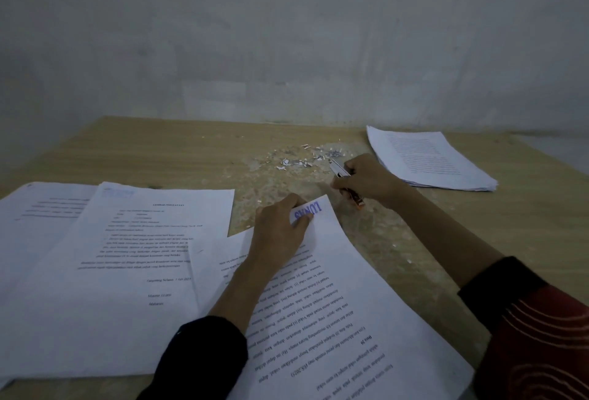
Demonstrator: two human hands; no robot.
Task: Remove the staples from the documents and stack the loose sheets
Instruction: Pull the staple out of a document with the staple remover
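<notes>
A printed document (pixel 344 310) with a blue "LUNAS" stamp lies turned away from me at the front of the wooden table (pixel 178 150). My left hand (pixel 280 230) pinches its far corner by the stamp. Just beyond that corner, my right hand (pixel 366 179) grips a small cutter-like tool (pixel 342 176) with a metal blade and an orange end. A stack of loose sheets (pixel 430 160) sits at the back right. Other documents (pixel 111 265) lie overlapped on the left.
A scatter of pulled staples and paper bits (pixel 306 157) lies in the middle back of the table, left of the tool's tip. A grey wall stands right behind the table's far edge. The light is dim.
</notes>
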